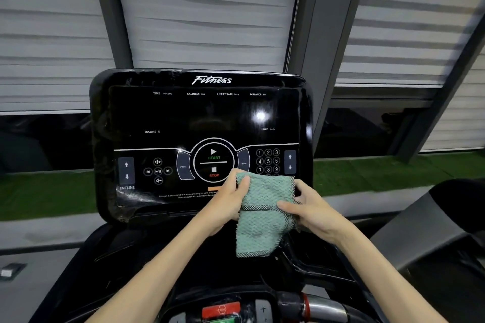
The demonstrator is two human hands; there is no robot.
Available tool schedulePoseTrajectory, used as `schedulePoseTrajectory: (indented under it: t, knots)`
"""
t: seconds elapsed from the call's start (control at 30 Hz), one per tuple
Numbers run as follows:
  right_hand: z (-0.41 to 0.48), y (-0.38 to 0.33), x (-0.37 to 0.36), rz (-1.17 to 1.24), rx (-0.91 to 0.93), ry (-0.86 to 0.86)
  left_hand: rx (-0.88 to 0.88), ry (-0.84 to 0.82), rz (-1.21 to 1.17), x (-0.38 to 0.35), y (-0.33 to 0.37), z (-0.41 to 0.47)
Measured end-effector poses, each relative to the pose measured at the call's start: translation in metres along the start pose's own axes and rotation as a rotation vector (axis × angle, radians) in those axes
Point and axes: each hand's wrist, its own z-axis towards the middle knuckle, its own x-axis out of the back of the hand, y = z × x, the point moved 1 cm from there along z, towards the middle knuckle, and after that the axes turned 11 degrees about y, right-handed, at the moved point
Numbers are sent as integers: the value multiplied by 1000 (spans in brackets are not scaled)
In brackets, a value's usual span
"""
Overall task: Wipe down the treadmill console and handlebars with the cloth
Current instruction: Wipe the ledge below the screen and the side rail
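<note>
A glossy black treadmill console (199, 118) stands upright in front of me, its screen dark, with START and STOP buttons in a ring at its lower middle. A green waffle-weave cloth (265, 207) hangs in front of the console's lower right part. My left hand (231, 199) grips the cloth's upper left edge, thumb on its front. My right hand (309, 210) pinches its right edge, thumb laid across the dark hem. A handlebar (322, 308) with a red ring and silver section crosses the bottom of the view.
A red stop button panel (221, 309) sits on the crossbar at the bottom centre. A neighbouring machine's grey console (425, 233) stands to the right. Behind the console are window blinds (204, 16), grey frames and a strip of green turf (44, 196).
</note>
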Motion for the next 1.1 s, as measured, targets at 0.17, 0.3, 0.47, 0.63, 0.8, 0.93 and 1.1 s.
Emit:
schedulePoseTrajectory:
  t: [0.17, 0.3, 0.47, 0.63, 0.8, 0.93, 1.1]
  knots:
    - [2, -2, 1, -90, 87, 46, -4, 3, 59, 5, -4, 1]
    - [-2, -6, -1, -165, 134, 38, 42, -160, -79, 10, -12, 2]
    - [0, -8, 5, -188, 240, 30, -7, -62, -186, 14, -14, 8]
    - [0, -16, 7, -124, 384, 89, -34, 68, -275, 15, -9, 12]
    - [2, -20, 11, -75, 432, 24, -28, -45, -73, 17, -7, 15]
    - [6, -18, 14, -14, 349, 26, 48, -114, -44, 12, -5, 13]
    - [12, -6, 13, 141, 147, 70, 19, -81, -163, 19, -10, 15]
